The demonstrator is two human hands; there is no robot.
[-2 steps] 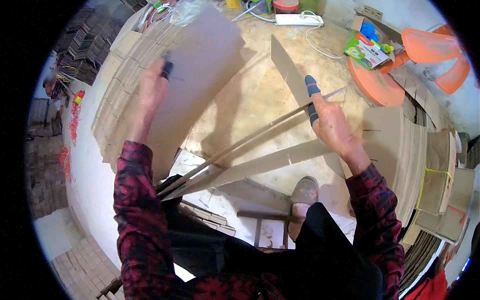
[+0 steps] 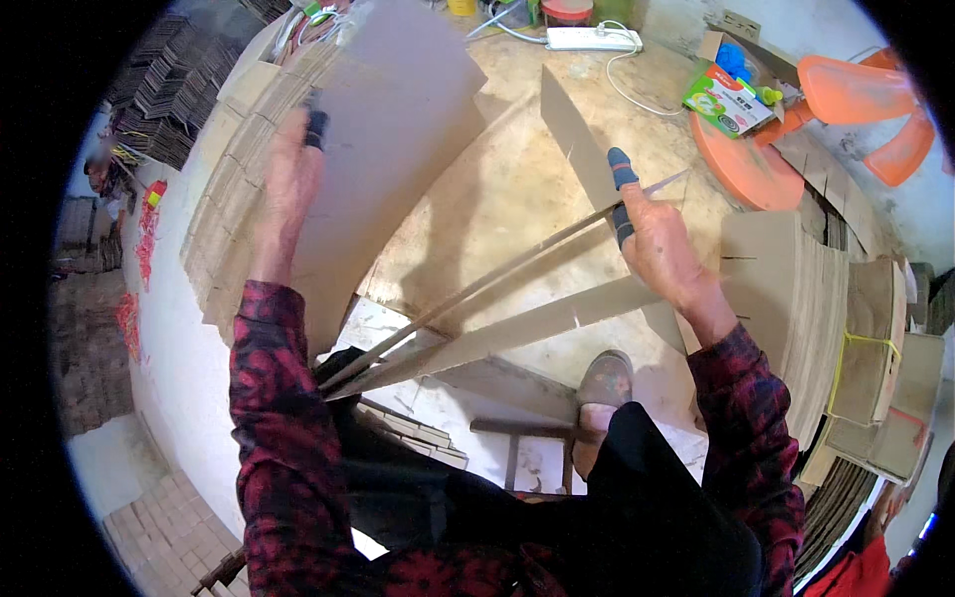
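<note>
My right hand [image 2: 664, 242] pinches the edge of a folded cardboard sheet [image 2: 527, 320] between thumb and finger, both wrapped in dark blue finger covers. The sheet's panels stand on edge and spread apart from a corner near my left knee. On the left, my left hand [image 2: 290, 184] is over a large flat cardboard sheet [image 2: 408, 119] and the cardboard stack [image 2: 234, 179] beside it. A dark cover shows on one of its digits. Motion blurs its other fingers, so their grip is unclear.
More cardboard stacks rise at the right [image 2: 786, 289]. An orange chair [image 2: 751, 164] with a small box [image 2: 731, 99] stands far right. A white power strip [image 2: 595, 39] and its cable lie at the back. My shoe [image 2: 605, 380] is below the folded sheet.
My left hand has shifted slightly left and away from me across the cardboard. My right hand keeps nearly the same place and hold.
</note>
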